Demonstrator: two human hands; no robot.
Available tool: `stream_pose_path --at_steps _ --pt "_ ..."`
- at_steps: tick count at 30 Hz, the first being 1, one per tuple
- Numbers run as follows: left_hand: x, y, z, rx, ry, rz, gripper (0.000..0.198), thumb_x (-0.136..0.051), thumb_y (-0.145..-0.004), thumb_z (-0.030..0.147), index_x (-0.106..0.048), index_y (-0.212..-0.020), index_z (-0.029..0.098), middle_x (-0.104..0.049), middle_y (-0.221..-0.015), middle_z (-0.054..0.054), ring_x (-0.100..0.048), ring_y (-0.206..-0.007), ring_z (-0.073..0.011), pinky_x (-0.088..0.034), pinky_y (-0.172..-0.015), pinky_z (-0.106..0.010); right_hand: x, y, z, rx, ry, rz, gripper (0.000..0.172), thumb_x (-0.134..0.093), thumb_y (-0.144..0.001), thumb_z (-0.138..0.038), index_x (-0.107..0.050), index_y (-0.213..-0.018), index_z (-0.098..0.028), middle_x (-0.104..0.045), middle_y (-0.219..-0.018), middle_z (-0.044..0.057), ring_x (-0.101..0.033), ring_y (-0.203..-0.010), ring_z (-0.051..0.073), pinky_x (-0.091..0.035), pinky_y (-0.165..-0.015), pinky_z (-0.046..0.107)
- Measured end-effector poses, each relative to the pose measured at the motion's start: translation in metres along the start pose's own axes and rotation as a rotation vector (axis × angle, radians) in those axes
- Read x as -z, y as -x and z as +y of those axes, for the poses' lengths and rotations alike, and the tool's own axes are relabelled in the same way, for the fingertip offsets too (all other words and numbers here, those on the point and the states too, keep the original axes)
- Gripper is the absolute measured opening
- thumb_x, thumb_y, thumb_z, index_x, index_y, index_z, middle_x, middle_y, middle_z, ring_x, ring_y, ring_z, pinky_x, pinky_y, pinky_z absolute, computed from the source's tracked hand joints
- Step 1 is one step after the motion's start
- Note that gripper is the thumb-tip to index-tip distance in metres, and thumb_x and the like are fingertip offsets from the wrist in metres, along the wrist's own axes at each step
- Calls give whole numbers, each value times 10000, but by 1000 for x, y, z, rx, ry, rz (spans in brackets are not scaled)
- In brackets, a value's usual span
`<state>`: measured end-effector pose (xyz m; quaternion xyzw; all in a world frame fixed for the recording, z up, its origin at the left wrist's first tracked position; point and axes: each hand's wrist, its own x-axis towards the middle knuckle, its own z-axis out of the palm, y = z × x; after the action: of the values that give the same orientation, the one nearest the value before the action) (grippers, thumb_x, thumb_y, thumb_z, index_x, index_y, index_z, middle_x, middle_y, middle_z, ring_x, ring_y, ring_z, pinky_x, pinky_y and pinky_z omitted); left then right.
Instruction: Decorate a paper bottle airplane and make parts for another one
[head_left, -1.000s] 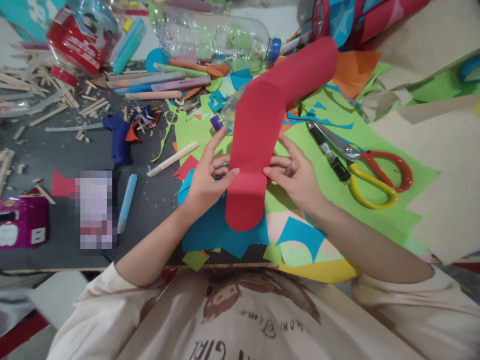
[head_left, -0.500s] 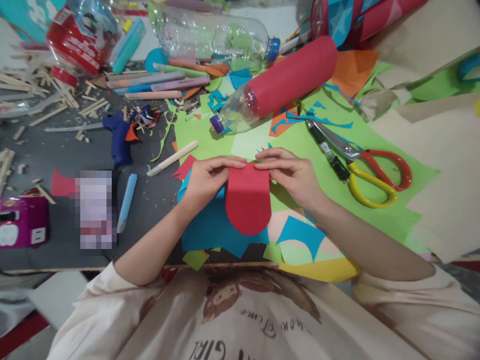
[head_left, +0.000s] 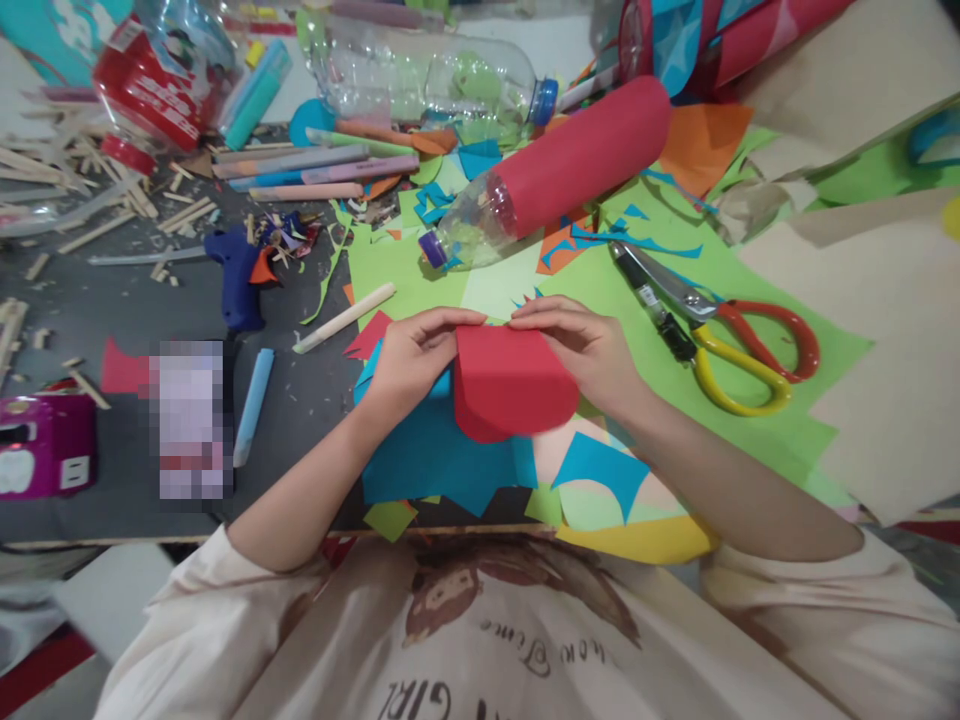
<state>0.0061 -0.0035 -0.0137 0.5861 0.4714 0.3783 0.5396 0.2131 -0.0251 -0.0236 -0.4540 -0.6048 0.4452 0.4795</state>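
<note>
A folded piece of red paper (head_left: 510, 385) with a rounded lower end is held between my two hands. My left hand (head_left: 420, 360) pinches its upper left corner. At the upper right, my right hand (head_left: 581, 345) is closed on the same paper, fingers along the top fold. Two rounded layers show, offset sideways from each other. Beneath the red piece lies a sheet of blue paper (head_left: 442, 460) with cut edges. Scissors (head_left: 709, 320) with one red and one yellow handle rest to the right, beside a black-capped pen (head_left: 656, 305).
A plastic bottle wrapped in red paper (head_left: 585, 155) lies on green paper (head_left: 787, 440) ahead. A clear bottle (head_left: 450, 80) lies farther back. On the left are a blue glue gun (head_left: 236, 275), a pixelated phone (head_left: 191, 420), markers (head_left: 255, 405) and wooden stick pieces (head_left: 184, 215).
The red paper's lower flap has spread to the right, so its rounded layers no longer line up. Both hands have stayed nearly in place at the top fold.
</note>
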Motion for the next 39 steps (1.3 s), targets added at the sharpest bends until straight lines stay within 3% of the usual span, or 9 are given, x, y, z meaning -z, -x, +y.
stream_pose_path --at_steps 5,9,15,20,25,29,35,39 --pt "0 0 -1 52 36 -6 189 -713 -765 336 -710 -874 181 -769 -927 -60 -733 -973 -236 -602 -842 -312 -1 -1 -8 -133 -37 45 362 -711 -818 -542 -691 -682 -207 -625 -716 5 -578 -654 137 -527 -644 307" --pt "0 1 1 84 25 -14 230 -682 -762 321 -624 -943 192 -708 -898 -43 -709 -925 -187 -577 -811 -276 -2 -1 -15 -242 -84 84 378 -741 -770 -567 -658 -700 -205 -577 -632 -27 -503 -549 108 -478 -527 265" --pt "-4 0 -4 -133 75 16 310 -684 -714 226 -502 -965 238 -591 -965 -2 -626 -866 -98 -502 -643 -160 -1 -4 -15 -282 -176 117 420 -789 -697 -605 -662 -824 -226 -642 -695 -26 -579 -598 126 -525 -559 275" --pt "-3 6 4 -103 -10 -160 132 -627 -808 234 -611 -937 211 -636 -960 1 -504 -621 -49 -436 -563 -174 -2 -2 -13 -276 -177 92 400 -780 -718 -587 -639 -826 -228 -641 -714 -23 -612 -638 134 -536 -571 273" --pt "-3 10 17 -21 -166 -240 264 -606 -823 226 -701 -1069 204 -716 -1122 -41 -655 -882 -144 -492 -643 -202 -3 0 -12 -289 -148 33 364 -745 -760 -557 -632 -844 -221 -641 -730 -20 -595 -601 121 -525 -536 266" --pt "-3 10 17 -20 -141 -226 343 -586 -827 210 -688 -1154 189 -701 -1242 -57 -673 -1071 -194 -560 -773 -228 -4 1 -13 -271 -171 90 371 -713 -799 -555 -625 -957 -231 -617 -698 -44 -569 -531 103 -499 -498 252" --pt "-2 10 13 -94 -153 -166 333 -586 -832 197 -680 -1151 177 -721 -1205 -72 -696 -1035 -200 -570 -694 -218 3 -1 -17 -179 -46 172 171 -630 -892 -400 -601 -993 -265 -578 -678 -55 -586 -555 109 -496 -540 256" --pt "-1 8 12 -120 -145 -157 323 -581 -826 191 -672 -1136 175 -727 -1194 -71 -708 -1002 -182 -564 -678 -206 19 0 -33 -144 181 84 131 -593 -903 -354 -621 -994 -264 -648 -795 -16 -629 -661 137 -525 -627 293"
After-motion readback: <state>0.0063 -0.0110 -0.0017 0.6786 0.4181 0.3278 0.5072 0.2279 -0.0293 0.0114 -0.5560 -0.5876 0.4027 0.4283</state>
